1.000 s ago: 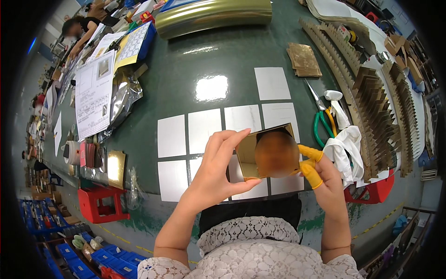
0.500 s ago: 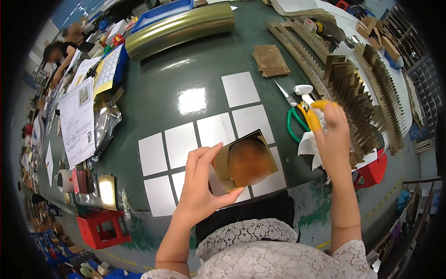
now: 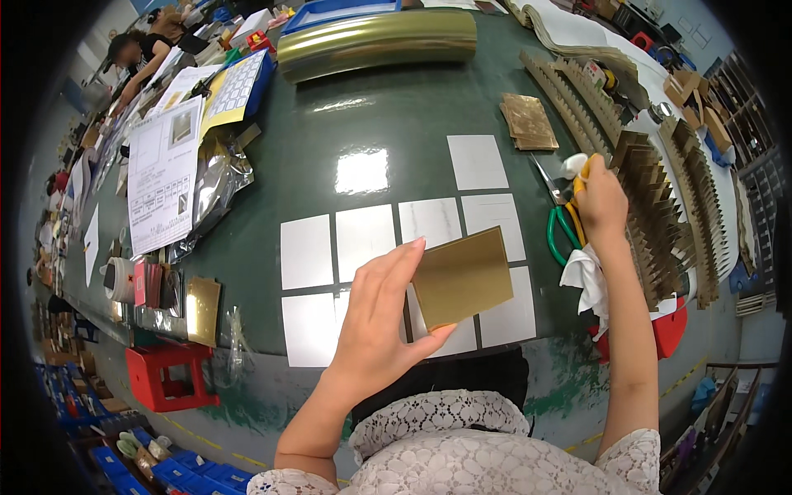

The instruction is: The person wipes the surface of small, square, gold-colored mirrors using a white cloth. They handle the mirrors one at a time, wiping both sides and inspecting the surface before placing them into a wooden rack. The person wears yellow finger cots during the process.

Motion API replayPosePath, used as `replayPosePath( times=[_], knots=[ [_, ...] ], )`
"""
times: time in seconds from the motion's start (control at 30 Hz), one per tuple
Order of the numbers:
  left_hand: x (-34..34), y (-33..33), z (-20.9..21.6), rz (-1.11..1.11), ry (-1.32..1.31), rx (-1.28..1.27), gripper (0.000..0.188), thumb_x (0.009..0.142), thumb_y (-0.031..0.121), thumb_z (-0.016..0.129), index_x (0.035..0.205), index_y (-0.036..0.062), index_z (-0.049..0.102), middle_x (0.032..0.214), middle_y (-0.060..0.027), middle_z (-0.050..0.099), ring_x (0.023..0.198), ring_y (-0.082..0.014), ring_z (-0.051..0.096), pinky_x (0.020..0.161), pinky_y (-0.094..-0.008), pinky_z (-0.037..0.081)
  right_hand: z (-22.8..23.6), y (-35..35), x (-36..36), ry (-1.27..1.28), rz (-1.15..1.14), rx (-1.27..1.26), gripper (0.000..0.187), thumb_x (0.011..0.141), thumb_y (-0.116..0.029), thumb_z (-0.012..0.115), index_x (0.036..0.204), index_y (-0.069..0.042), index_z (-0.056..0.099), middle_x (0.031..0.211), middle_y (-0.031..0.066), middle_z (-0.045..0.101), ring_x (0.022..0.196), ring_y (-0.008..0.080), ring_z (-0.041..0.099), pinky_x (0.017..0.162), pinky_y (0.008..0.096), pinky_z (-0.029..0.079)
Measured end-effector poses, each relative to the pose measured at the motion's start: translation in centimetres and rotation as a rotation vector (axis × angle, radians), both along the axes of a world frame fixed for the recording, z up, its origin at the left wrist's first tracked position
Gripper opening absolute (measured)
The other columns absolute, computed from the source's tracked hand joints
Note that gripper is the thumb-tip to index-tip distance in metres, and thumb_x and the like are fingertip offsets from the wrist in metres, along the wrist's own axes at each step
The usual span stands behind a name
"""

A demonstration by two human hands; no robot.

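Table [image 3: 309, 157]: smooth, glossy | roll [image 3: 375, 48], 12 o'clock: glossy, metallic | plate [image 3: 464, 282], 4 o'clock: smooth, metallic sheen | cloth [image 3: 584, 281], 3 o'clock: matt, creased | stool [image 3: 169, 356], 8 o'clock: plastic

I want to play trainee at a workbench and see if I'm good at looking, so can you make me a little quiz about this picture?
1. What does the left hand hold?
2. True or false: the white squares lie on top of the gold roll.
3. Fill in the colour: the stool at the lower left of the picture is ____.

Key:
1. A gold-coloured plate.
2. False: they lie on the green table, and the roll lies beyond them.
3. Red.
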State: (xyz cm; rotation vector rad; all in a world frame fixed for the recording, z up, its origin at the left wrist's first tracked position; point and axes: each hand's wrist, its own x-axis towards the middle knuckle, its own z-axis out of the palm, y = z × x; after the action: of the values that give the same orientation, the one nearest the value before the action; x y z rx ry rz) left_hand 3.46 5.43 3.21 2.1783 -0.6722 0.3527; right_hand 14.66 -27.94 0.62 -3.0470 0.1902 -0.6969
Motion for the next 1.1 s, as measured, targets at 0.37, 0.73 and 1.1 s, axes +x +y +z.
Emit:
replayPosePath(
  times=[0.37, 0.73, 1.1],
  knots=[
    [1.4, -2.0, 0.4, 0.027, 0.014, 0.080, 0.091, 0.063, 0.011, 0.084, 0.141, 0.0011, 0.039, 0.126, -0.0166, 0.049, 0.113, -0.0334, 0.048, 0.096, -0.0414, 0.041, 10.1, -7.1, 2.0, -0.110, 0.288, 0.552, 0.028, 0.086, -0.020, 0.059, 0.108, -0.003, 0.061, 0.095, 0.0108, 0.066, 0.088, 0.0171, 0.059, 0.082, 0.0302, 0.045],
    [3.2, -3.9, -0.1, 0.093, 0.058, 0.049, 0.096, 0.060, 0.013, 0.088, 0.141, 0.0007, 0.038, 0.129, -0.0158, 0.050, 0.116, -0.0322, 0.047, 0.098, -0.0419, 0.038, 11.9, -26.9, 9.0, -0.095, -0.151, 0.409, 0.029, 0.082, -0.028, 0.062, 0.079, 0.001, 0.066, 0.070, 0.0114, 0.065, 0.069, 0.0206, 0.061, 0.064, 0.0358, 0.045],
    [4.2, -3.2, -0.6, 0.080, 0.097, 0.026, 0.103, 0.059, 0.014, 0.089, 0.144, 0.0007, 0.033, 0.130, -0.0163, 0.052, 0.118, -0.0303, 0.048, 0.101, -0.0407, 0.039, 7.8, -35.3, 18.4, 0.018, 0.053, 0.463, 0.040, 0.088, -0.038, 0.059, 0.066, -0.004, 0.062, 0.058, 0.0027, 0.056, 0.054, 0.0143, 0.051, 0.054, 0.0325, 0.039]
  ],
)
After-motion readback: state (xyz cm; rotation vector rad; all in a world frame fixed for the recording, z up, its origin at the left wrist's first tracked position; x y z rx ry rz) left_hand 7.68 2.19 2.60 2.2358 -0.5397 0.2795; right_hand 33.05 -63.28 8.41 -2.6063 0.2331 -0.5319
